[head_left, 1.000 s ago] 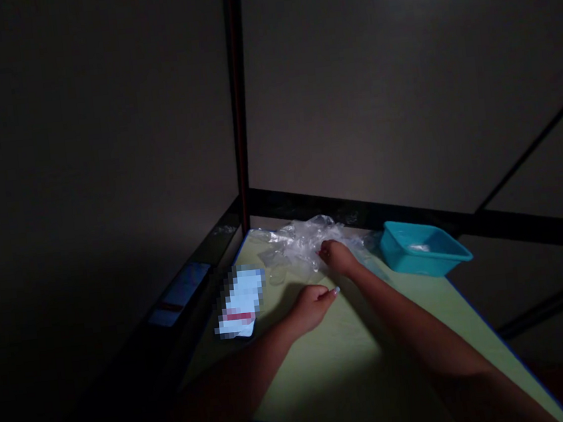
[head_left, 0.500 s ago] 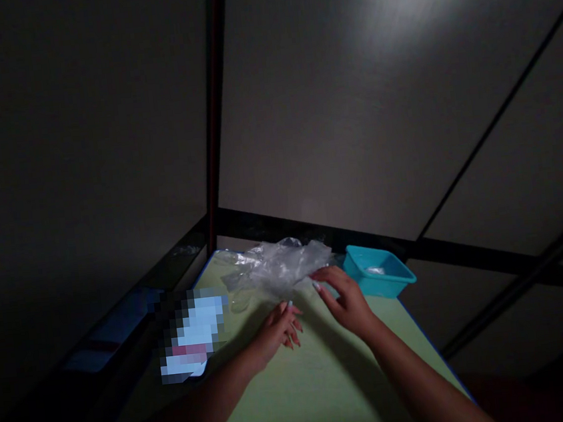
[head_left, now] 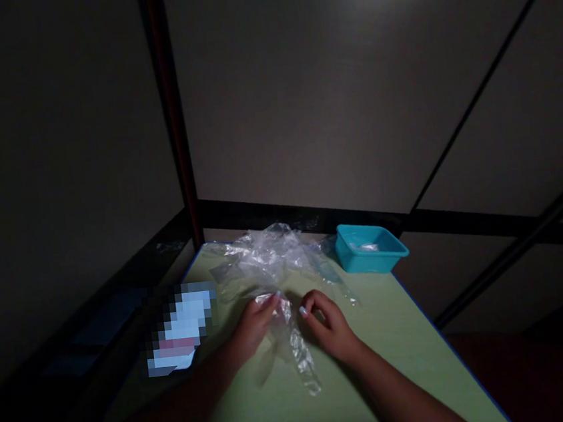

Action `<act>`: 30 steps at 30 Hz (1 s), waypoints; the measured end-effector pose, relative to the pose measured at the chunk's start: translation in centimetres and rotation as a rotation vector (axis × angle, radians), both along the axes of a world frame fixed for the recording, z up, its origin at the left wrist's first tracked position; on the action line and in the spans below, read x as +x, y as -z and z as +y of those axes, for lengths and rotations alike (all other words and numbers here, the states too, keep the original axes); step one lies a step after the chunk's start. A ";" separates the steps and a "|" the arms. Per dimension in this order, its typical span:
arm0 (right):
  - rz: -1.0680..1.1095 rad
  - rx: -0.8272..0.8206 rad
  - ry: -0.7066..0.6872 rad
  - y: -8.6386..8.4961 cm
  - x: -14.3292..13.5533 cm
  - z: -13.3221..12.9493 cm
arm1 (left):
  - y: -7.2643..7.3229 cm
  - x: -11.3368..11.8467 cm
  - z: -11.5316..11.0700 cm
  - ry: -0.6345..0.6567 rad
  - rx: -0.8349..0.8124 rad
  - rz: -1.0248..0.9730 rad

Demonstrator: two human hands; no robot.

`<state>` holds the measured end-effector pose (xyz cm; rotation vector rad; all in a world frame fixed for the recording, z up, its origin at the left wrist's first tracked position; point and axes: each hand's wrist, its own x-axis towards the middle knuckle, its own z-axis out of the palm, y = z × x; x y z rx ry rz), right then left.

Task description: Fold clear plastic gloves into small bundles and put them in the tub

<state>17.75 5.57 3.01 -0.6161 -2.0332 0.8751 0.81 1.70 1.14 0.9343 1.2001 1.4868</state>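
Observation:
My left hand [head_left: 256, 322] is closed on a crinkled piece of clear plastic [head_left: 301, 351], thumb on top. A long narrow strip of that plastic hangs from my fingers toward the front. Close by on the right, my right hand [head_left: 327, 323] has its fingers curled and thumb and fingertips brought together beside the plastic. Whether a bit of it lies in that pinch is hidden. Behind both hands, a loose heap of thin clear plastic [head_left: 270, 249] spreads over the far end of the pale green table [head_left: 397, 353].
A turquoise plastic basket [head_left: 372, 262] with something clear inside stands at the table's far right corner. On the left side lies a phone-like device [head_left: 183, 329] with a lit, pixelated screen. Panelled walls [head_left: 294, 136] rise behind and to the left.
My left hand has taken a piece of clear plastic and brought it nearer. My right hand has drawn back from the heap, its fingers now curled. The camera view has shifted slightly.

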 end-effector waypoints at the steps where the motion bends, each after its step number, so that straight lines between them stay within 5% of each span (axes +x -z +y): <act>1: 0.016 -0.003 0.017 -0.1 0.0 -0.1 | 0.1 0.0 0.0 0.010 0.008 0.021; 5: 0.008 -0.100 -0.010 -0.4 -0.1 -1.4 | 0.0 0.4 -0.8 0.168 0.049 0.176; 13: 0.100 -0.425 -0.124 0.4 -0.8 -1.7 | -0.6 1.6 -3.5 0.282 0.245 0.881; 19: 0.200 -0.556 -0.132 0.8 -0.8 -1.0 | -1.1 0.8 -3.0 0.244 0.372 0.807; 25: 0.310 -0.683 -0.057 1.2 -1.0 -0.6 | -0.8 0.1 -1.8 0.057 0.217 0.512; 30: 0.389 -0.730 0.069 0.8 -0.8 0.0 | -0.4 -0.3 -1.1 0.030 0.262 0.627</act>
